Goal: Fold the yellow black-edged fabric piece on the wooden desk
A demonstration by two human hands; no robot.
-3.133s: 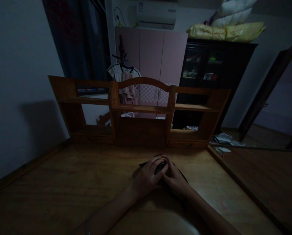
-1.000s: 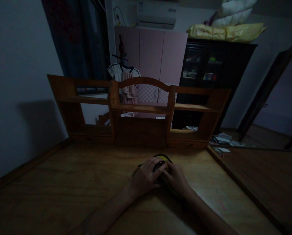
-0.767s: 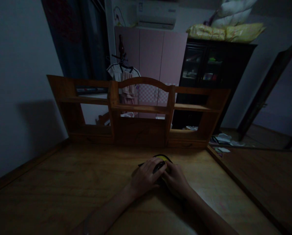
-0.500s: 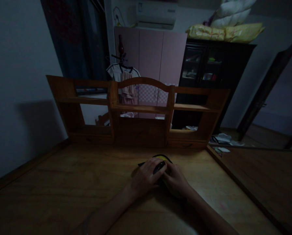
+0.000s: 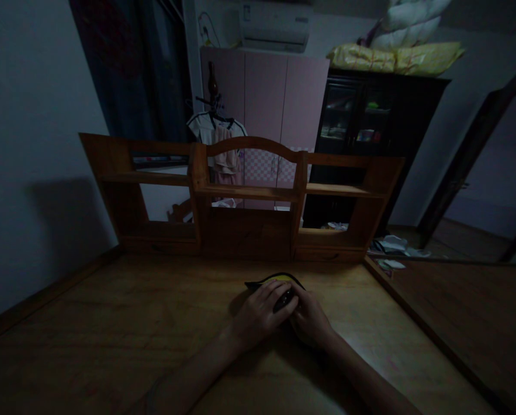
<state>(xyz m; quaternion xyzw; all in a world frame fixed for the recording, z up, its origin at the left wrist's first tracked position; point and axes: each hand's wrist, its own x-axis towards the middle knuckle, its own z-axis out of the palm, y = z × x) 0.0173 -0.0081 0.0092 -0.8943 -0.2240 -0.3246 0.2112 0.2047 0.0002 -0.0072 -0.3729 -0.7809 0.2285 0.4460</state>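
Observation:
Over the middle of the desk, my left hand (image 5: 258, 311) is closed around a glossy black rounded thing (image 5: 284, 300), shaped like a computer mouse. Behind and beneath it shows a thin yellow sheet-like thing (image 5: 279, 277) with a curved black edge, perhaps a mouse pad. Its left corner stands off the wood and casts a shadow. My right hand (image 5: 313, 316) presses in from the right, with bent fingers against the black thing and at the sheet's right side. Its fingertips are mostly hidden, and the dim light blurs the details.
The wooden desk (image 5: 154, 323) carries a low shelf unit (image 5: 249, 190) along its back edge. A wall (image 5: 33, 173) borders the left side. Another brown wooden surface (image 5: 452, 311) adjoins on the right, past a raised rim, with papers or bags (image 5: 394, 245) beyond.
The black thing has shifted and turned slightly under my fingers, and my right fingers have moved closer over it. Both hands stay in nearly the same place.

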